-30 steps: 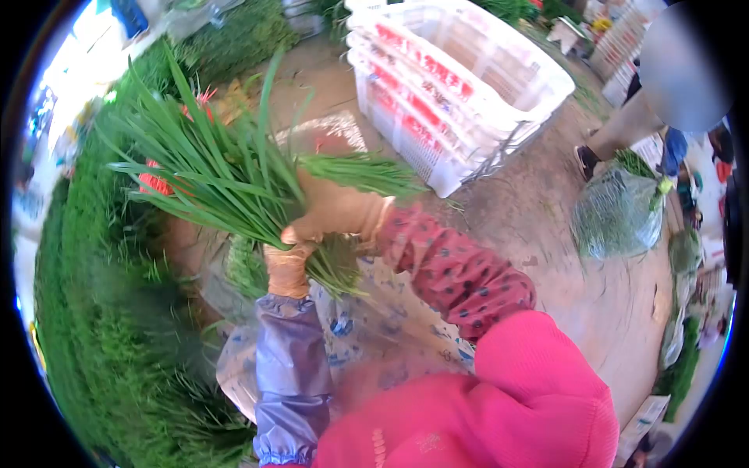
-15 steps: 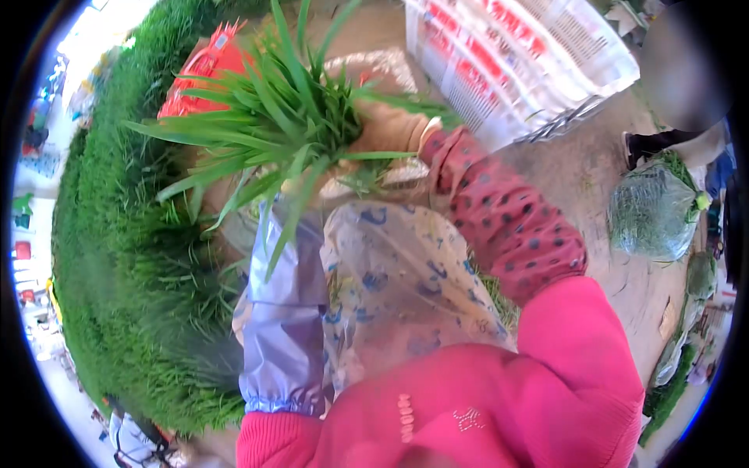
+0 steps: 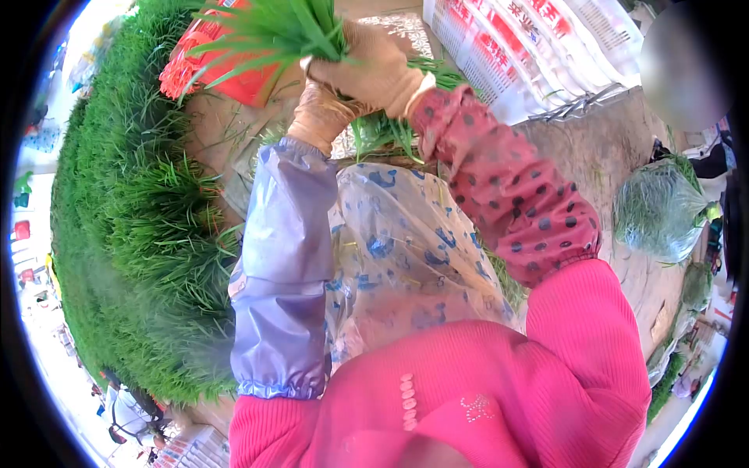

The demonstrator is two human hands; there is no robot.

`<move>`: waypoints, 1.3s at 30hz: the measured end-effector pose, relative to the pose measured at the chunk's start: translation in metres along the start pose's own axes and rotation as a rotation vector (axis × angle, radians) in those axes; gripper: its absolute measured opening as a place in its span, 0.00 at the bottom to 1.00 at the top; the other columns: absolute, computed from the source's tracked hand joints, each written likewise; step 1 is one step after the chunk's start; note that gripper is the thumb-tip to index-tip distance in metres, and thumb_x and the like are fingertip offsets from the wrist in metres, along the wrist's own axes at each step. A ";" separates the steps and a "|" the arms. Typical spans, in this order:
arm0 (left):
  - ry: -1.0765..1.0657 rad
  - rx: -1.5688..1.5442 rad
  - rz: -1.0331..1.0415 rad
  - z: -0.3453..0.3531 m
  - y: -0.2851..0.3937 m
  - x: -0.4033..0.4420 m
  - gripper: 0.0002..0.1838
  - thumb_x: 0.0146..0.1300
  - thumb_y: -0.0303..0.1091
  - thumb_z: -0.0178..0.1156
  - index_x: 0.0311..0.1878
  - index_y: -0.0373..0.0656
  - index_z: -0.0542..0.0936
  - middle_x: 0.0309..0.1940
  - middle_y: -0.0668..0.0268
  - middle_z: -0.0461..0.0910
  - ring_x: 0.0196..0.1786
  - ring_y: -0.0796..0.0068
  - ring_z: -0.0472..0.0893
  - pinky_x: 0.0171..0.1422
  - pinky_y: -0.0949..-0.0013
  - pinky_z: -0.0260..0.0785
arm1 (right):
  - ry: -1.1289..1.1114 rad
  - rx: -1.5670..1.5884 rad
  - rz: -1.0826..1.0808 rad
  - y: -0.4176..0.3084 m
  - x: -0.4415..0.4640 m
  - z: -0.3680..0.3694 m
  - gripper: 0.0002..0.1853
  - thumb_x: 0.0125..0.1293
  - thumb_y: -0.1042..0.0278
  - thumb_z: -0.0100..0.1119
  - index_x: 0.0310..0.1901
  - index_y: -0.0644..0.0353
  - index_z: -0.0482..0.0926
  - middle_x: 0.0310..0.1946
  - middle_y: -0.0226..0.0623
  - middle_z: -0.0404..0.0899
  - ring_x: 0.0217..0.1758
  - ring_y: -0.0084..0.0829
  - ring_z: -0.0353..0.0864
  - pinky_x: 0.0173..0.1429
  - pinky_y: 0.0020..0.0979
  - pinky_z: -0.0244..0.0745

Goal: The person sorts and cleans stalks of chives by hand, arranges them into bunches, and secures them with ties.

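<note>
A bunch of long green leaves stands at the top of the view, with its leaf ends fanned up and left. My right hand, in a tan glove, is closed around the bunch. Just below and left, my left hand, also gloved, is wrapped round the lower part of it, touching the right. The stem ends are mostly hidden behind the gloves. More green stems lie under and beside my right wrist, over a pale speckled surface.
A red bag with red ties lies at upper left. Piled greens line the left side. Stacked white crates stand at upper right. A clear bag of greens is at far right, near a person's dark shoe.
The bunch and both hands have moved up in the view. My left hand, hidden behind leaves half a second ago, now shows. The camera view has shifted, and the crates appear higher and further right.
</note>
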State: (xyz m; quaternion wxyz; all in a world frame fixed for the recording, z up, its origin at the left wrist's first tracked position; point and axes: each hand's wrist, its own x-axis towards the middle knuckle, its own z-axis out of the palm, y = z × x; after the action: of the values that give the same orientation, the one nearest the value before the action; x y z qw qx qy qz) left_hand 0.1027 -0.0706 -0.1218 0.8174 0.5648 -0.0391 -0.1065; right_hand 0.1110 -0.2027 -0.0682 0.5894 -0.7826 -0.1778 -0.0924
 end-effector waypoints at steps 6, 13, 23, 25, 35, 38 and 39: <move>0.266 0.568 0.426 -0.006 0.010 -0.053 0.50 0.50 0.20 0.71 0.74 0.42 0.52 0.65 0.49 0.64 0.66 0.63 0.67 0.58 0.65 0.74 | 0.162 0.062 -0.078 -0.021 0.001 -0.021 0.16 0.60 0.66 0.61 0.50 0.58 0.78 0.38 0.39 0.83 0.42 0.32 0.81 0.48 0.32 0.75; -0.584 -0.429 -0.444 0.012 -0.030 -0.132 0.38 0.60 0.57 0.62 0.65 0.38 0.67 0.56 0.53 0.78 0.53 0.57 0.81 0.54 0.59 0.76 | 0.158 -0.066 -0.143 0.021 -0.040 0.000 0.14 0.63 0.60 0.59 0.48 0.54 0.80 0.36 0.38 0.84 0.38 0.36 0.83 0.45 0.34 0.77; -0.674 1.060 0.308 0.021 -0.042 -0.150 0.40 0.62 0.56 0.60 0.71 0.45 0.61 0.62 0.58 0.72 0.56 0.62 0.74 0.61 0.59 0.67 | -0.240 -0.644 -0.442 -0.062 -0.151 0.026 0.05 0.46 0.66 0.58 0.27 0.45 0.75 0.26 0.29 0.75 0.35 0.34 0.78 0.45 0.36 0.73; -0.567 -0.082 -0.389 0.017 -0.037 -0.151 0.38 0.63 0.53 0.59 0.71 0.45 0.61 0.62 0.58 0.72 0.54 0.65 0.74 0.59 0.60 0.67 | -0.199 -0.542 -0.478 -0.065 -0.178 0.033 0.05 0.46 0.67 0.57 0.28 0.45 0.75 0.28 0.30 0.75 0.39 0.34 0.77 0.50 0.36 0.72; -0.236 -0.423 -0.425 0.011 -0.021 -0.138 0.34 0.66 0.40 0.56 0.68 0.30 0.59 0.43 0.60 0.77 0.25 0.84 0.59 0.29 0.79 0.58 | -0.407 0.695 -0.093 -0.055 -0.235 -0.028 0.16 0.61 0.76 0.57 0.52 0.61 0.77 0.49 0.35 0.79 0.56 0.32 0.74 0.60 0.33 0.67; -0.457 -0.348 -0.514 -0.001 -0.009 -0.137 0.32 0.58 0.41 0.63 0.59 0.26 0.69 0.31 0.64 0.78 0.24 0.84 0.65 0.28 0.78 0.57 | -0.217 0.947 0.374 -0.033 -0.234 -0.024 0.17 0.63 0.71 0.58 0.53 0.63 0.75 0.47 0.34 0.80 0.54 0.28 0.75 0.59 0.31 0.68; -0.481 -0.341 -0.509 0.005 -0.003 -0.137 0.32 0.58 0.41 0.63 0.59 0.26 0.69 0.31 0.64 0.78 0.24 0.84 0.65 0.28 0.78 0.57 | -0.174 0.871 0.452 -0.022 -0.231 -0.020 0.19 0.66 0.67 0.58 0.56 0.64 0.73 0.47 0.32 0.80 0.53 0.25 0.75 0.59 0.30 0.68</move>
State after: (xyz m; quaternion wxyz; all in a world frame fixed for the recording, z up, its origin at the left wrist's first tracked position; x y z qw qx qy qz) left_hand -0.0326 -0.0465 -0.1149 0.8145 0.3716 -0.0700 -0.4401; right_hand -0.1084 -0.2557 -0.1247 0.8497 -0.4877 -0.0744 0.1862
